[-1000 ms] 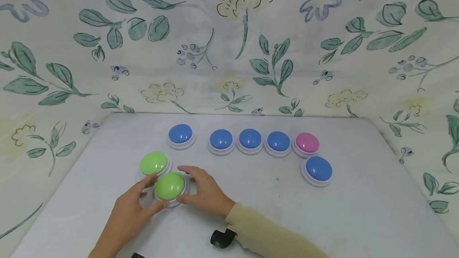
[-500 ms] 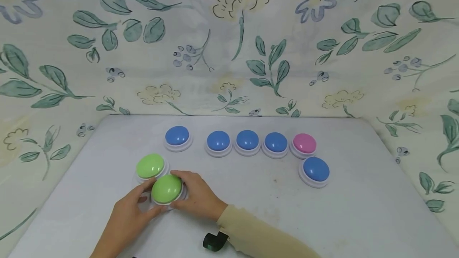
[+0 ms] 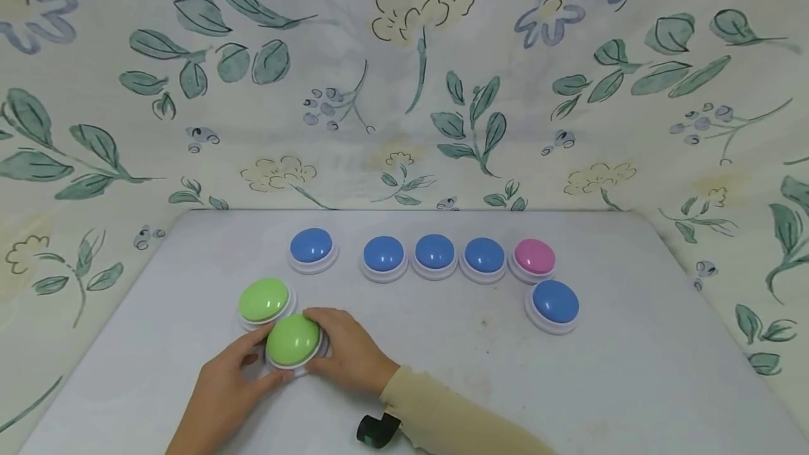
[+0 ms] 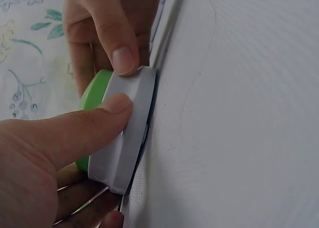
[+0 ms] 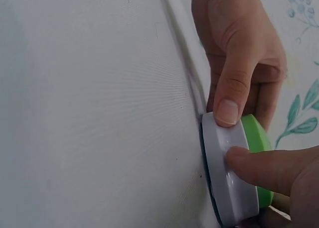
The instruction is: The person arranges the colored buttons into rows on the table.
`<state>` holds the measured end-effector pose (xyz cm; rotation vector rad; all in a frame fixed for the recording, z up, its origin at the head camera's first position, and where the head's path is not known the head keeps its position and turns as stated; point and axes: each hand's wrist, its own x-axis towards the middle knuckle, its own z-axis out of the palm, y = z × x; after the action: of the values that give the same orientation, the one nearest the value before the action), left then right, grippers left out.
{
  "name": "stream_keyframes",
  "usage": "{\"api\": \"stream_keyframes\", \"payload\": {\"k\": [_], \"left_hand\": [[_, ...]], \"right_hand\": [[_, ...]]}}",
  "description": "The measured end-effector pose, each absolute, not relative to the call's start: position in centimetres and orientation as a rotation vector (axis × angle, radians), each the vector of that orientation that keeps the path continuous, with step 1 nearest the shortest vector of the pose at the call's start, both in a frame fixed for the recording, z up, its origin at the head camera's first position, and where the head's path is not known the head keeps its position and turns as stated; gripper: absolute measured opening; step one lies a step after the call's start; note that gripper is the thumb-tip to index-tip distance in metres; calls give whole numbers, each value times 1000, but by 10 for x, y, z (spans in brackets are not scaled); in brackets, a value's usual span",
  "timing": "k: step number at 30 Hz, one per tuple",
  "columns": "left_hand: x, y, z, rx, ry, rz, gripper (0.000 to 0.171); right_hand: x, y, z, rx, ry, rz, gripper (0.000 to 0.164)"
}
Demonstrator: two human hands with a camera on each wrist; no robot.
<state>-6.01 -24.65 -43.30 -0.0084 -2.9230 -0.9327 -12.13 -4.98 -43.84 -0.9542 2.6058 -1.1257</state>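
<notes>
The nearer green push button (image 3: 293,340), a domed top on a white round base, is gripped from both sides. My left hand (image 3: 224,385) holds its left side, thumb on the white base (image 4: 117,138) and fingers round the far side. From the right, my right hand (image 3: 354,353) grips the same base, its thumb (image 5: 244,161) on the near face. In both wrist views a dark underside edge shows; whether the base is fully on the table I cannot tell. Just behind it stands another green push button (image 3: 263,300), close to my left fingertips.
Along the back of the white table (image 3: 442,385) stand several blue push buttons (image 3: 435,251) and a pink push button (image 3: 534,256). Another blue push button (image 3: 556,302) sits in front of the pink one. A flowered cloth (image 3: 379,90) hangs behind the table.
My right hand's fingers have closed in from beside the nearer green button onto its base. The left hand stays at its left side. The camera view has shifted slightly.
</notes>
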Motion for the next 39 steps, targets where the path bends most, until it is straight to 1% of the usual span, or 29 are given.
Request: {"api": "stream_keyframes", "payload": {"k": [11,21,33,39], "left_hand": [[-57,-246,-433,9,-2788,-931,75],[-54,-245,-429,2,-2746,-928,76],[-53,-240,-429,-195,-2577,-954,78],[-53,-234,-424,-218,-2550,-984,79]], "right_hand": [[-119,-45,-438,-1021,2622,-1221,68],[-118,-39,-433,-1043,2630,-1240,71],[-113,-25,-423,-1057,2607,-1305,72],[-110,-17,-418,-1079,2601,-1364,73]]}}
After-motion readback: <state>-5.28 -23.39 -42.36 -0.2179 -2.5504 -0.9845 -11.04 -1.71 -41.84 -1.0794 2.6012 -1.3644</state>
